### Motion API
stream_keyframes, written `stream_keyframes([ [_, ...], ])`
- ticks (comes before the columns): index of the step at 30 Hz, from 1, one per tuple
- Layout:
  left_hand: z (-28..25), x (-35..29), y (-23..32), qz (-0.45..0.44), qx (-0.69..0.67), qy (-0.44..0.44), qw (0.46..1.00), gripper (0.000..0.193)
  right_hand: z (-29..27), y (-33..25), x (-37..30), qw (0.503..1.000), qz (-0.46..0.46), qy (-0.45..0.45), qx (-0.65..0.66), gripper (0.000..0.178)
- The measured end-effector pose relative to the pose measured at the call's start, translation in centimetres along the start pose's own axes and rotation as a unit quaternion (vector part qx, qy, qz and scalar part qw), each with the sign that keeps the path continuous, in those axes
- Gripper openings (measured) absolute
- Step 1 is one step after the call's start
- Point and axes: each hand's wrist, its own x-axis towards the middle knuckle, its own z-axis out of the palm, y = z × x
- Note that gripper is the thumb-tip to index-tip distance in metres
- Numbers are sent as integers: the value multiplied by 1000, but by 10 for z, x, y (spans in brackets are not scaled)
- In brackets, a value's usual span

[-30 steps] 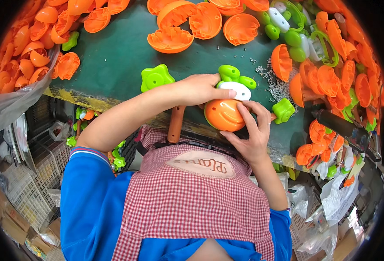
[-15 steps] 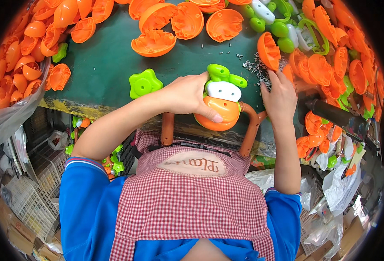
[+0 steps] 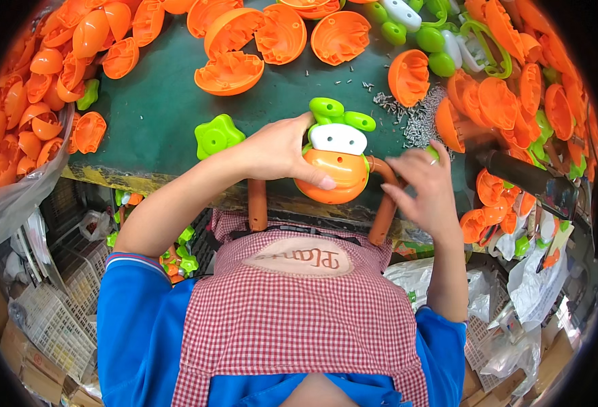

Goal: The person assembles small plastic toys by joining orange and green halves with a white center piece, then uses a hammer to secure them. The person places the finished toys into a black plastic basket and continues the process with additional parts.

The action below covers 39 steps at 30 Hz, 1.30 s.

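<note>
My left hand (image 3: 280, 150) grips a toy head (image 3: 333, 180) from its left side, thumb over the front. The toy has an orange lower part with a small hole, a white band with two dark dots and green knobs on top. To its right, my right hand (image 3: 426, 182) hovers with fingers apart, thumb and forefinger pointing at the toy without touching it. I see nothing held in it, though its palm is hidden. A pile of small metal screws (image 3: 417, 121) lies just beyond that hand. Left of the toy sits a green star-shaped piece (image 3: 218, 136).
Brown curved bars (image 3: 257, 207) stand at the table's near edge. Orange half shells (image 3: 230, 73) lie at the back and heap up on both sides. Green and white parts (image 3: 441, 64) sit back right. A dark cylindrical tool (image 3: 526, 178) lies at the right edge.
My right hand has left the orange half shell by the screws and come nearer the toy. That shell now lies with its hollow side more in view. My left hand keeps its grip.
</note>
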Motion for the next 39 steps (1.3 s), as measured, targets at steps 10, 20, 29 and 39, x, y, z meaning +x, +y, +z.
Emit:
stream_keyframes([
  [10,-1,-1,-2,38,-19,-26,999,111,19,-5,-9,996,-33,77,-36,27],
  [20,0,2,-5,29,-21,-27,999,111,27,-8,-7,985,-64,139,-75,29],
  [29,-3,0,0,-12,-8,-38,999,111,22,-22,-1,998,-15,49,-20,64],
  [39,-4,-11,22,-56,89,-30,994,111,38,-27,4,994,24,60,91,63],
])
